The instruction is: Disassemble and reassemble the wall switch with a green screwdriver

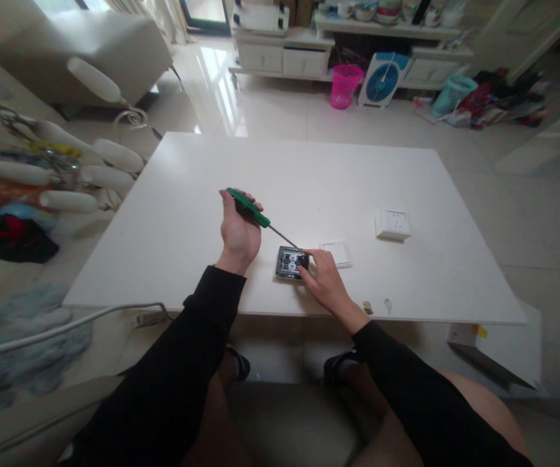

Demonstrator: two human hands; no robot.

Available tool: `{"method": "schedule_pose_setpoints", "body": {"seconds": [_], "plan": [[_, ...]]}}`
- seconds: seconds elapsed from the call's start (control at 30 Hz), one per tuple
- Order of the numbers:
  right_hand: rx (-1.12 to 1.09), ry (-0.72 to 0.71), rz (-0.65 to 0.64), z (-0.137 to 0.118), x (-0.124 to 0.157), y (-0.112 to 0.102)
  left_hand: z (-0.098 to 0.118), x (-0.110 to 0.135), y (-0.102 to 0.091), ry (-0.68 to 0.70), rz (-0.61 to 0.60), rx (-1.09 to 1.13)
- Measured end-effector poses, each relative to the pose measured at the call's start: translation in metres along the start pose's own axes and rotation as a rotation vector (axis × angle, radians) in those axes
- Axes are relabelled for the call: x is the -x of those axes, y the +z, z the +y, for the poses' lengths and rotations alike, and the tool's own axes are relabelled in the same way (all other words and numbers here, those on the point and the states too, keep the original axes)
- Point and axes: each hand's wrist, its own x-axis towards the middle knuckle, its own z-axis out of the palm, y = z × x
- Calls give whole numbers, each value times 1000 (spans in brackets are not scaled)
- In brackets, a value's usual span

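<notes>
Black sleeves (163, 383) | left fingers (228, 203): closed round screwdriver (263, 220), shaft slanting right to switch module (288, 262) | right fingers (316, 255): nearer, pinching its edge

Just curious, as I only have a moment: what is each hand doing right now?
Left hand: closed around the green-handled screwdriver.
Right hand: fingers at the edge of the dark-faced fitting; whether gripping cannot be told.

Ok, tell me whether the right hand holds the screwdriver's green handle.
No, the left hand holds the screwdriver by its green handle, while the right hand touches the square panel.
</notes>
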Motion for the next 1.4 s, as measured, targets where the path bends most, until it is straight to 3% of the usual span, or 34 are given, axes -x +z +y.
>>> {"method": "schedule_pose_setpoints", "body": {"seconds": [0.27,0.63,1.4], "plan": [[-94,71,91,0,0,0,-4,12,7,-104,-64,39],[-62,91,109,-1,-1,-1,-1,18,11,-182,-72,32],[-8,68,113,-6,-2,-4,0,21,12,-201,-111,42]]}}
